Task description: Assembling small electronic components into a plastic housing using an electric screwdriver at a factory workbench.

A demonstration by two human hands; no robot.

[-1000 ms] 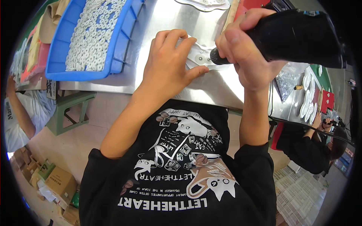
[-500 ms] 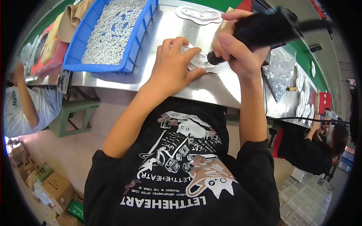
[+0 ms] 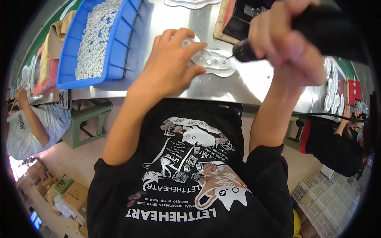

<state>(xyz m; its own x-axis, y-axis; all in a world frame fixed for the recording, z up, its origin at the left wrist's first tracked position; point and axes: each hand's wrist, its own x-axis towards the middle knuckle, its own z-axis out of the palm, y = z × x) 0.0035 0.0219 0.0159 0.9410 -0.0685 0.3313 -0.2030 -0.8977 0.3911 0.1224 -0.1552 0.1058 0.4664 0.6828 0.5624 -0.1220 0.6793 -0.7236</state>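
Observation:
A white plastic part (image 3: 216, 63) with a wavy outline and several small round screw spots lies on the metal table. My left hand (image 3: 170, 59) grips its left end, thumb on the near edge and fingers over the top, hiding some of it. In my right hand (image 3: 283, 39) is a black electric screwdriver (image 3: 325, 33), fingers wrapped round its body. Its nose points left, and the thin bit reaches the right end of the part; whether it touches a screw I cannot tell. The right hand is slightly blurred.
A blue bin (image 3: 119, 47) of small white round pieces stands left of my left hand. Another white part (image 3: 192, 3) lies at the far edge, near a black box (image 3: 242, 18). White parts (image 3: 332, 89) lie to the right. Co-workers sit on both sides.
My right hand has moved right with the screwdriver, from the middle of the white part to its right end. The left hand still holds the part. The whole view has shifted.

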